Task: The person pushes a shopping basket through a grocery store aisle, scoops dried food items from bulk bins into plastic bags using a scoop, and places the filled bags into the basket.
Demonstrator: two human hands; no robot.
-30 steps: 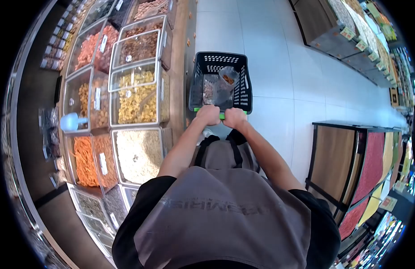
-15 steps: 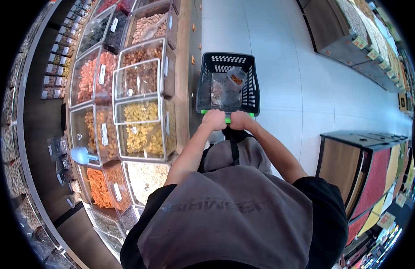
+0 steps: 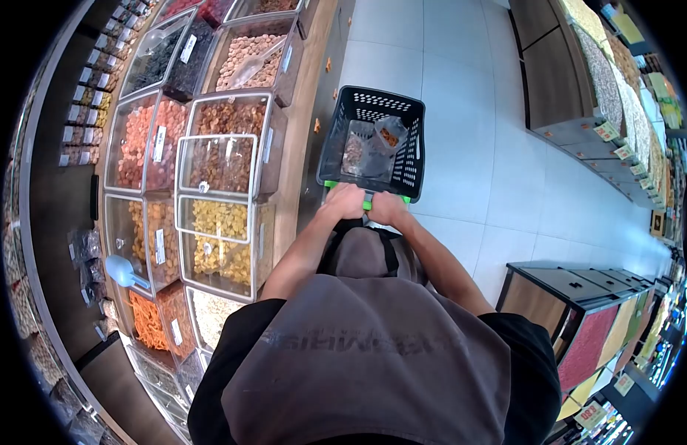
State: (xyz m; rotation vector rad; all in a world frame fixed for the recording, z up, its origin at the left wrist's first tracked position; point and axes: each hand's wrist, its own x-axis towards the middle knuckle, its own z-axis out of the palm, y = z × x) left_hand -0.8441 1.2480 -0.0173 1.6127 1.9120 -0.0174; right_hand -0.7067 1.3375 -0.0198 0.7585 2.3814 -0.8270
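Both fists are wrapped round the green handle [image 3: 367,202] of a black shopping basket [image 3: 419,156]. My left hand [image 3: 345,200] grips its left part, and my right hand [image 3: 388,208] holds the right part close beside it. The basket is in front of me, above the floor tiles in view. Inside lie a clear pack with pale pinkish pieces [image 3: 353,152] and a clear bag with orange-brown pieces [image 3: 389,136]. What the pieces are, I cannot make out.
Along the left runs a wooden counter [image 3: 308,133] with clear lidded bins of dried foods, among them yellow raisin-like pieces [image 3: 221,222]. A light-blue scoop [image 3: 126,272] lies on the bins. To the right stand a grain display [image 3: 558,89] and a lower bin unit [image 3: 536,297] beside the tiled aisle [image 3: 462,111].
The bins on the left and the displays on the right have shifted down in view, as I move forward along the aisle. Both hands keep hold of the handle.
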